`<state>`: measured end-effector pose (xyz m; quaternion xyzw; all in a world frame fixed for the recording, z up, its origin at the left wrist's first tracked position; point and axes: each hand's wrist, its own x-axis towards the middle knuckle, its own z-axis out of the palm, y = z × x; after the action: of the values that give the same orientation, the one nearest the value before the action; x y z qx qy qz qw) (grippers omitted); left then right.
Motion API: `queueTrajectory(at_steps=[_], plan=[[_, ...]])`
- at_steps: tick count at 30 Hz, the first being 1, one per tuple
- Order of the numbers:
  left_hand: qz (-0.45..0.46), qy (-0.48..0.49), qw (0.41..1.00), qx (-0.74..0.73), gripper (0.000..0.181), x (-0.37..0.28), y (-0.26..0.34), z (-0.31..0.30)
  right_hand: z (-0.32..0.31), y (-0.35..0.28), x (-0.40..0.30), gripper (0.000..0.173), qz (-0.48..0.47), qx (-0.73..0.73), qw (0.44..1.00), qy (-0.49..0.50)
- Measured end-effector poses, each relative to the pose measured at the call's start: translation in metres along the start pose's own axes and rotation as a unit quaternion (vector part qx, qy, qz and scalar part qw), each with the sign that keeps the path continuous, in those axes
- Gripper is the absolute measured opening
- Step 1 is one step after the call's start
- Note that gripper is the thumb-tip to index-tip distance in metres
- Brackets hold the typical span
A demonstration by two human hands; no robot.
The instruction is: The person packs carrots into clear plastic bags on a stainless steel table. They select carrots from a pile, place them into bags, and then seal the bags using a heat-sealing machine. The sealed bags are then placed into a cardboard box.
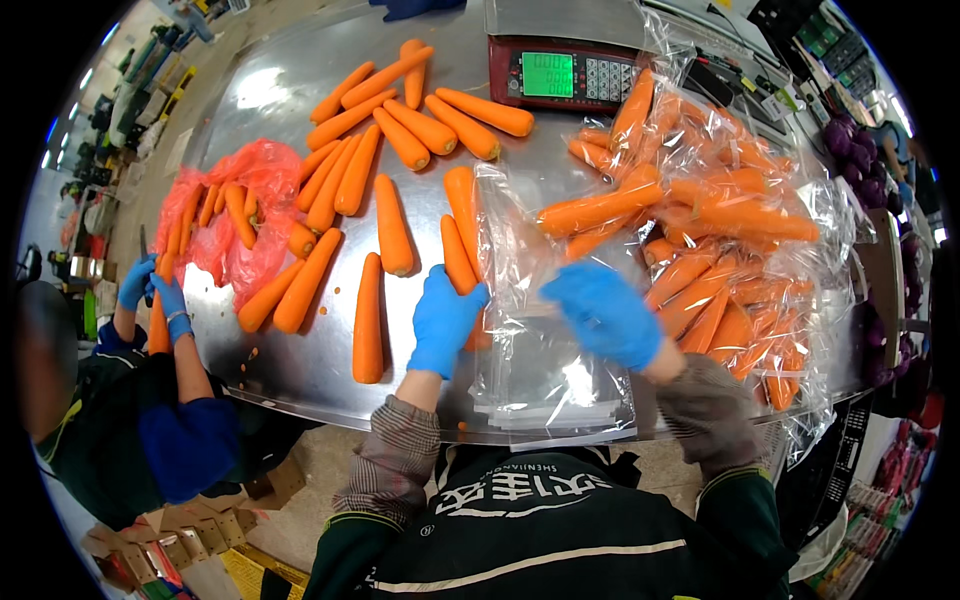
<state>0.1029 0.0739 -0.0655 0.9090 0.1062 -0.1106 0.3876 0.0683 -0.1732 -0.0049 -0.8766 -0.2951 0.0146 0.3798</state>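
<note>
My left hand, in a blue glove, is wrapped around the lower end of a carrot. Its thumb reaches the left edge of a stack of clear plastic bags. Close by, a second carrot lies partly behind that plastic edge. My right hand, also gloved in blue, is motion-blurred above the bags; whether it grips anything cannot be made out. To its right is a pile of carrots in clear bags. Loose carrots are spread on the steel table left of my hands.
A scale with a lit green display stands at the back. At left, a co-worker's gloved hands hold a carrot and what looks like a knife beside a red plastic bag of carrots. Purple vegetables lie at far right.
</note>
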Motion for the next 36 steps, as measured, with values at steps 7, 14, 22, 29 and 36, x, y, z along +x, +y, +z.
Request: queueTrajectory(at_steps=[7,14,22,29,36], plan=[[0.005,0.106,0.979,0.174,0.056,0.033,-0.046,-0.041,0.002,0.047,0.042,0.053,0.051,-0.320,0.945,-0.045],[-0.008,0.107,0.982,0.158,0.044,0.049,-0.032,-0.047,-0.078,0.125,0.041,0.032,0.080,-0.464,0.882,-0.008],[0.010,0.110,0.983,0.150,0.045,0.059,-0.045,-0.041,-0.248,0.180,-0.020,0.026,0.162,-0.597,0.764,0.182],[0.230,-0.049,0.969,-0.069,0.050,-0.013,0.062,-0.010,-0.283,0.197,-0.020,0.026,0.320,-0.557,0.752,0.149],[0.789,-0.060,0.576,0.205,0.059,-0.060,0.184,0.157,-0.256,0.164,-0.034,0.043,0.263,-0.488,0.831,0.050]])
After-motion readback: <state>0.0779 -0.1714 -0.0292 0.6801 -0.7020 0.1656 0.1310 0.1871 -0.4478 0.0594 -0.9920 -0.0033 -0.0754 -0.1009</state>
